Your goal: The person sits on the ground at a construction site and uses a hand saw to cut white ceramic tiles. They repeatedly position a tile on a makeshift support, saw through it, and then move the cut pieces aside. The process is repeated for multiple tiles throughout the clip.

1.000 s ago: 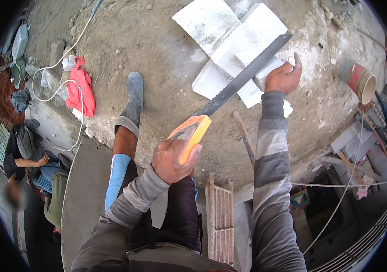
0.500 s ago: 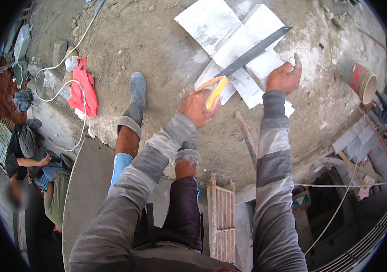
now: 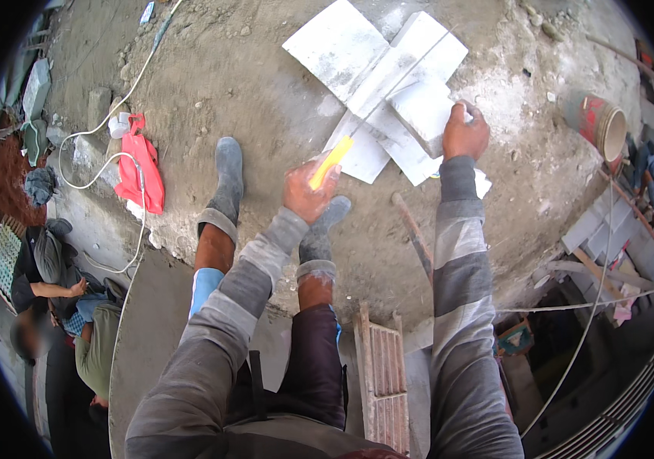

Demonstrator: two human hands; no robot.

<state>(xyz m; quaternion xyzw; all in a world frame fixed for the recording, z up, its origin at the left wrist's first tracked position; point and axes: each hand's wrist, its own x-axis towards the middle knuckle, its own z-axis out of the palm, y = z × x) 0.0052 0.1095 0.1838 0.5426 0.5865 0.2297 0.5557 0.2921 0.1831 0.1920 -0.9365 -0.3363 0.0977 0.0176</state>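
Observation:
My left hand (image 3: 310,190) is closed around the yellow handle of a handsaw (image 3: 332,163). Its blade shows edge-on as a thin dark line, running away to the upper right over the white blocks. At the right side of a small white block (image 3: 421,111), my right hand (image 3: 466,136) has its fingers curled against the edge; the fingertips are partly hidden. That block lies on top of other pale slabs, which cross one another on the dirt. A broad white slab (image 3: 334,47) is at the far left of this pile.
A red bag (image 3: 140,170) and a white hose (image 3: 82,136) lie to the left. A dusty bucket (image 3: 610,131) lies tipped at the right. A wooden-handled tool (image 3: 412,229) and a rusty metal frame (image 3: 385,375) are near my legs. Other people (image 3: 51,306) sit at the left.
The saw has turned from its blade's flat side showing to edge-on, its handle drawn slightly toward me and left. My right hand has moved left, fingers now curled at the small block.

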